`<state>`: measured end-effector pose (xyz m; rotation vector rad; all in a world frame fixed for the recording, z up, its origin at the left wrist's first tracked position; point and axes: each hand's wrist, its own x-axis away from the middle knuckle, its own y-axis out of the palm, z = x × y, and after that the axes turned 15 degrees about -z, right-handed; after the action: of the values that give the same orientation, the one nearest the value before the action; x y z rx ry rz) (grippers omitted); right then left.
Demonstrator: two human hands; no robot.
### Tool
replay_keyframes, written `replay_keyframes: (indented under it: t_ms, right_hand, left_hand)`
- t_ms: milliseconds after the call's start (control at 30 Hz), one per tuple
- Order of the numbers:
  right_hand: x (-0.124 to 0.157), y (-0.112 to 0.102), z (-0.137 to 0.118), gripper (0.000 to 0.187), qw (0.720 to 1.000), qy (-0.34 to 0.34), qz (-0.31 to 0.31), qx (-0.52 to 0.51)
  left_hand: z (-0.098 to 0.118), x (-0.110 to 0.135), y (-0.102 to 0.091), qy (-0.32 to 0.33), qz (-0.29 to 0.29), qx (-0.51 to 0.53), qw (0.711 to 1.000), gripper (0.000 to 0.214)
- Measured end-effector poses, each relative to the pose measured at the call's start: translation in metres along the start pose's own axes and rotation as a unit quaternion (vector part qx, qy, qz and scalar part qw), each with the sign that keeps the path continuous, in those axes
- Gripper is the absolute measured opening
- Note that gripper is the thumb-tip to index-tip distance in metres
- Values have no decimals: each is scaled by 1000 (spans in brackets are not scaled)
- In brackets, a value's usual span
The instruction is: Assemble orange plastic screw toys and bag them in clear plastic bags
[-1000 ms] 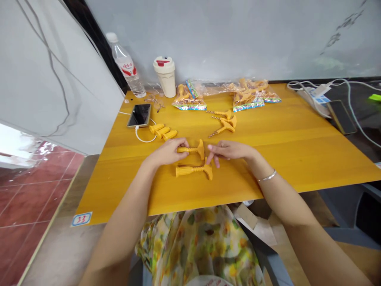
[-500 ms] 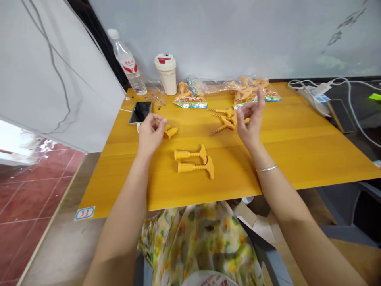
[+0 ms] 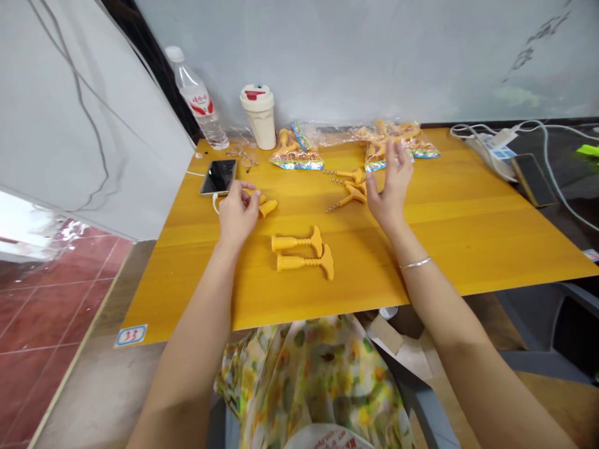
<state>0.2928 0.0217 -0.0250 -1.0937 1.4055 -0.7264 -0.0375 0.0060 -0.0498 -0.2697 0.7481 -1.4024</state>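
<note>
Two capped orange corkscrews, one [image 3: 297,241] and the other [image 3: 305,262], lie side by side on the yellow table [image 3: 468,237], with neither hand on them. My left hand [image 3: 236,211] rests at the small orange caps [image 3: 268,207] by the phone, fingers curled and pinched on one cap. My right hand [image 3: 390,187] hovers open, fingers spread, just right of the bare corkscrews [image 3: 349,187] with metal spirals.
A phone [image 3: 219,177] on a white cable, a water bottle [image 3: 196,100] and a lidded cup [image 3: 259,117] stand at the back left. Bags of orange parts [image 3: 296,157] [image 3: 402,144] line the wall. A power strip [image 3: 496,146] and second phone [image 3: 533,181] lie right.
Both hands let go of the capped corkscrews. My left hand went back-left to the caps; my right hand lifted and moved back toward the bare corkscrews, then dropped slightly.
</note>
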Motion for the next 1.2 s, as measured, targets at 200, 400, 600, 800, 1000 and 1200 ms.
replay_keyframes:
  t_ms: [200,400,600,800,1000,1200]
  right_hand:
    - [4,20,5,43,983,-38,-179,-30]
    - [10,23,1,40,963,-59,-264,-7]
    - [12,19,-7,30,960,-84,-268,-19]
    - [14,27,-17,30,959,-119,-220,-130]
    - [12,43,-21,27,956,-144,-115,-230]
    - [10,48,-19,25,959,-171,-64,-215]
  left_hand:
    - [-2,0,2,30,2,-88,996,18]
    - [2,10,2,31,-96,-235,967,34]
    - [2,12,2,25,-142,-273,951,24]
    - [16,11,8,103,-118,-133,979,27]
    - [26,18,21,135,-164,-39,976,32]
    - [29,19,24,114,-160,-62,979,36]
